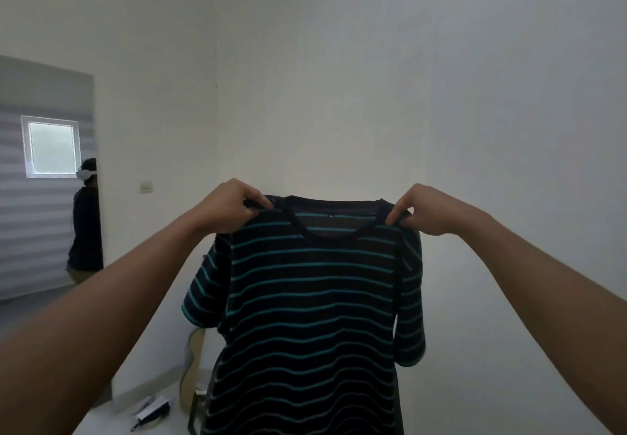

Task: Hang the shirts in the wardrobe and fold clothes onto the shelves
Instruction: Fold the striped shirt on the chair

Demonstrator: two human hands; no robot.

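A dark T-shirt (312, 298) with teal stripes hangs in mid-air before a white wall (441, 78), its shoulders pinched by the left hand (225, 208) and right hand (425, 210), arms outstretched.

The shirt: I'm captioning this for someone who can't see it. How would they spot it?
Before the bare white wall, mid-frame, the left hand and right hand pinch the shirt by its shoulders. It alone is dark with thin teal stripes and short sleeves.
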